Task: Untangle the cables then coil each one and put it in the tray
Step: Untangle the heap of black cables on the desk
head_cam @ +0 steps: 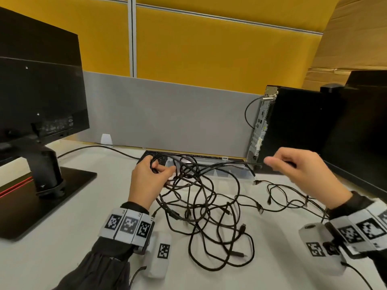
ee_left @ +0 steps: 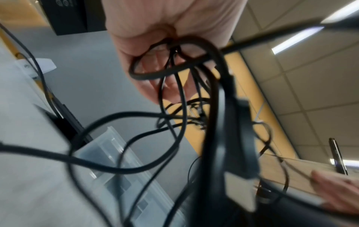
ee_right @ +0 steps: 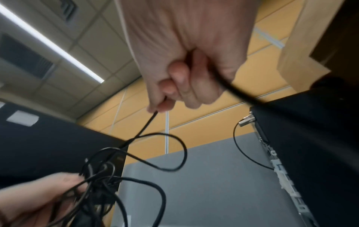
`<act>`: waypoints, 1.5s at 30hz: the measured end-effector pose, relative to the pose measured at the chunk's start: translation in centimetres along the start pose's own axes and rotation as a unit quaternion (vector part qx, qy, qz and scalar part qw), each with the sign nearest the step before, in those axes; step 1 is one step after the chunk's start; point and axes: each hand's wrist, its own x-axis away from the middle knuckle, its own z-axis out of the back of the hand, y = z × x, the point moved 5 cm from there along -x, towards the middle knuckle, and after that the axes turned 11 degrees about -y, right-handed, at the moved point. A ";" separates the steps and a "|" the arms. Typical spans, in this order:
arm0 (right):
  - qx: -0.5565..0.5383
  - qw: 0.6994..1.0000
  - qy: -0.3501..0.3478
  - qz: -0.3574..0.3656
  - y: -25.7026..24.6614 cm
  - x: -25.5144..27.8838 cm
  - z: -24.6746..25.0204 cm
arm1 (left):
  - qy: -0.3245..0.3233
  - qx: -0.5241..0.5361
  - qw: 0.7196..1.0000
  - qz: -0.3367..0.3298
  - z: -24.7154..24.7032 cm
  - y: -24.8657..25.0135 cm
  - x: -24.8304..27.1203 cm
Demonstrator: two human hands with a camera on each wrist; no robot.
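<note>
left hand (head_cam: pixel 146 176) fingers (ee_left: pixel 170 90) curled round tangled cables (head_cam: pixel 201 197), right hand (head_cam: pixel 297 166) pinching one strand

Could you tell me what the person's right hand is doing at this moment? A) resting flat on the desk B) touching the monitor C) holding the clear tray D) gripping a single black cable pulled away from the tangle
D: the right hand curls round one black cable that runs taut to the tangle gripped by the left hand.
</note>
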 end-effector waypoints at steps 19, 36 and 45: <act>-0.256 0.948 -0.176 -0.072 -0.1 1.6 -2.1 | -0.134 0.175 0.975 -0.014 -1.8 2.1 1.1; -0.249 0.949 -0.173 0.080 -8.9 -1.4 -3.6 | -0.072 0.050 0.987 -0.136 -1.6 4.5 2.3; -0.158 0.959 -0.171 0.159 -9.9 -0.8 -6.3 | -0.036 0.123 0.980 -0.155 -1.4 5.0 2.5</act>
